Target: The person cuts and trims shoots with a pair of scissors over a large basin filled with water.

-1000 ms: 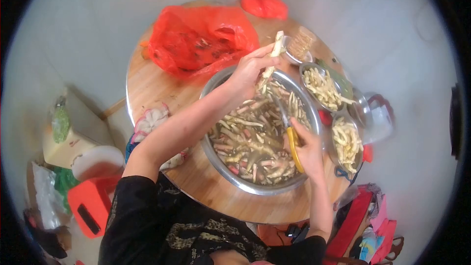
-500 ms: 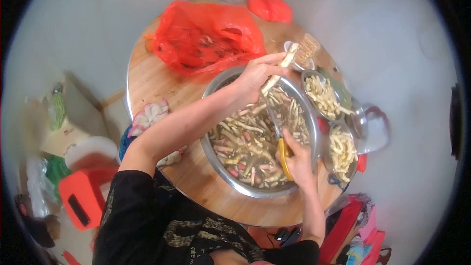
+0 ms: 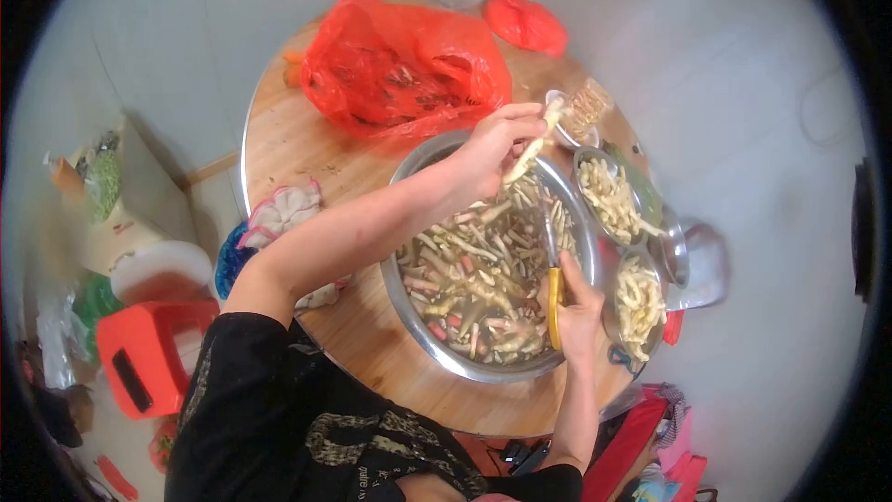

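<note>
Pale root [image 3: 530, 156], or something much like it, sat slantwise in the left hand [image 3: 502, 144] above the far edge of the big metal basin [image 3: 483, 374], near the centre of the frame. That hand's fingers were curled in, with almost no gap, pinching the piece around its middle so that both ends stuck out. Lower and to the right, the right hand [image 3: 578, 311] was wrapped firmly round the yellow handle of a cutter [image 3: 557, 297]; whether it was a knife or scissors, I could not tell. Its grey blade pointed up the frame, apart from the root. Many cut pieces [image 3: 488, 270] lay in murky water beneath.

For good handling, the grip seemed best kept near the middle of the root, with the left fingertips tucked back from the blade's line. Wet pieces would probably slip, so a firm pinch and short, unhurried strokes looked wiser than force. Holding the root over the basin, I judged, would also let scraps drop into the water rather than onto the wooden table [image 3: 372, 353]. Two bowls of pale pieces, an upper one [image 3: 609, 195] and a lower one [image 3: 639, 302], stood at the right.
</note>
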### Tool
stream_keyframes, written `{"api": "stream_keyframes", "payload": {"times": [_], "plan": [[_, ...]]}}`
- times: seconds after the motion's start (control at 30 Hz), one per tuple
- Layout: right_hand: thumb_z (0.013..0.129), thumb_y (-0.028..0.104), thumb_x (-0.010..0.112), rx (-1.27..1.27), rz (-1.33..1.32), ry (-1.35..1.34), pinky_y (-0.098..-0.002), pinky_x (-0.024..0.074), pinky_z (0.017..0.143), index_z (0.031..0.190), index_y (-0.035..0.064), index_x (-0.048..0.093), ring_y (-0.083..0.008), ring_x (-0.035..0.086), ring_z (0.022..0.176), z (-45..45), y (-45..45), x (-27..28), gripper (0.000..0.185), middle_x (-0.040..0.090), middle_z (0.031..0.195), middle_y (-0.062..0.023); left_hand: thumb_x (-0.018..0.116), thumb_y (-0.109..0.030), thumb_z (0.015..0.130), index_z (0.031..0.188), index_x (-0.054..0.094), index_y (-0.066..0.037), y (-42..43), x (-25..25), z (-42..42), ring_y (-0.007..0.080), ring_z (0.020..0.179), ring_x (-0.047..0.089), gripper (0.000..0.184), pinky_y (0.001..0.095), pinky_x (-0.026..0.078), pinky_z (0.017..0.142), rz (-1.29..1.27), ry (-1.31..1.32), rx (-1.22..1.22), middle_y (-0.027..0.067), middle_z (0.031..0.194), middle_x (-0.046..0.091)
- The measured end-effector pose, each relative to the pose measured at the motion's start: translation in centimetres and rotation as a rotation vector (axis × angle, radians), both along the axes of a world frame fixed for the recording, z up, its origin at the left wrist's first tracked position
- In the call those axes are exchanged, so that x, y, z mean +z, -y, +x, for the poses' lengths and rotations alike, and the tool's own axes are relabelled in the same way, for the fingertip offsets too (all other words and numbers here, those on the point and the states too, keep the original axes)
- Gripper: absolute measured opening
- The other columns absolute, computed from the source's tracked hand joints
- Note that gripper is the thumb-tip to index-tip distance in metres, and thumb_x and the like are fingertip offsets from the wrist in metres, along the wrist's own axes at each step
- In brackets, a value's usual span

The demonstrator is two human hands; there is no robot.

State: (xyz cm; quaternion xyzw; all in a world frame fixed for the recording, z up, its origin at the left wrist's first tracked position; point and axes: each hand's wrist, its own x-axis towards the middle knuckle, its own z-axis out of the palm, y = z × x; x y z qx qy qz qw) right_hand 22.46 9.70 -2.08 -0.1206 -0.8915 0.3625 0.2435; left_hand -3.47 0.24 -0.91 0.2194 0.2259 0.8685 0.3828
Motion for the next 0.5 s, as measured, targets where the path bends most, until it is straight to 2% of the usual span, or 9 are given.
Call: {"api": "stream_keyframes", "payload": {"times": [0.07, 0.1, 0.17, 0.3, 0.33, 0.43, 0.5], "plan": [[0.078, -0.006, 0.077, -0.013, -0.043, -0.027, -0.0241, 0.0514, 0.069, 0.137, -0.0013, 0.06, -0.0072, 0.06, 0.076, 0.0, -0.2, -0.4, 0.061, 0.069, 0.088, -0.0051, 0.056, -0.009, 0.097, 0.127, 0.058, -0.003, 0.0, -0.4, -0.3, 0.0121, 0.077, 0.066, 0.03, 0.0258, 0.056, 0.066, -0.023, 0.187, 0.015, 0.0091, 0.099, 0.069], [0.08, -0.006, 0.076, -0.025, -0.086, -0.054, -0.024, 0.0512, 0.07, 0.137, -0.0017, 0.06, -0.0073, 0.06, 0.076, -0.1, -0.2, -0.4, 0.06, 0.068, 0.089, -0.0036, 0.056, -0.009, 0.097, 0.127, 0.058, -0.003, 0.3, -0.5, -0.5, 0.0121, 0.077, 0.066, 0.03, 0.0258, 0.056, 0.066, -0.023, 0.185, 0.016, 0.0091, 0.099, 0.069], [0.081, -0.006, 0.075, -0.02, -0.139, -0.041, -0.0235, 0.0509, 0.07, 0.138, -0.0021, 0.059, -0.0071, 0.059, 0.077, -0.4, 0.5, -0.1, 0.059, 0.067, 0.09, -0.0021, 0.056, -0.013, 0.098, 0.128, 0.057, -0.005, 0.9, -0.6, -0.8, 0.0073, 0.075, 0.064, 0.031, 0.0206, 0.053, 0.059, 0.061, 0.211, -0.154, 0.0099, 0.1, 0.07], [0.084, -0.006, 0.074, 0.002, -0.243, 0.01, -0.0221, 0.0503, 0.073, 0.139, -0.002, 0.057, -0.0067, 0.058, 0.079, -0.7, 1.3, 0.3, 0.057, 0.065, 0.093, 0.0008, 0.057, -0.014, 0.098, 0.132, 0.056, -0.005, 1.3, 0.6, 0.1, 0.005, 0.073, 0.062, 0.036, 0.0182, 0.049, 0.054, -0.006, 0.185, -0.156, 0.0089, 0.103, 0.071], [0.084, -0.006, 0.074, -0.006, -0.246, 0.005, -0.0221, 0.0503, 0.073, 0.139, -0.002, 0.057, -0.0067, 0.058, 0.079, -0.6, 1.3, 0.5, 0.057, 0.065, 0.093, 0.0008, 0.057, -0.014, 0.097, 0.134, 0.055, -0.005, 1.5, 0.7, 0.3, 0.0051, 0.072, 0.062, 0.038, 0.0184, 0.048, 0.054, -0.015, 0.11, -0.142, 0.0081, 0.104, 0.071], [0.085, -0.005, 0.074, -0.001, -0.358, 0.05, -0.02, 0.0477, 0.067, 0.139, -0.0014, 0.058, -0.0043, 0.056, 0.075, -0.3, 1.6, 1.4, 0.056, 0.064, 0.092, 0.0017, 0.059, -0.014, 0.096, 0.137, 0.055, -0.004, 1.1, 0.7, 0.4, 0.0055, 0.071, 0.061, 0.042, 0.0192, 0.048, 0.055, -0.038, 0.001, -0.133, 0.0064, 0.106, 0.071], [0.085, -0.005, 0.074, 0.032, -0.466, 0.124, -0.0181, 0.0425, 0.057, 0.138, -0.0006, 0.059, -0.0011, 0.053, 0.068, -0.3, 2.0, 2.1, 0.055, 0.064, 0.089, 0.0028, 0.06, -0.014, 0.096, 0.138, 0.055, -0.003, 0.9, 0.7, 0.6, 0.006, 0.071, 0.06, 0.044, 0.0198, 0.048, 0.056, -0.053, -0.033, -0.132, 0.0055, 0.106, 0.071]]}}
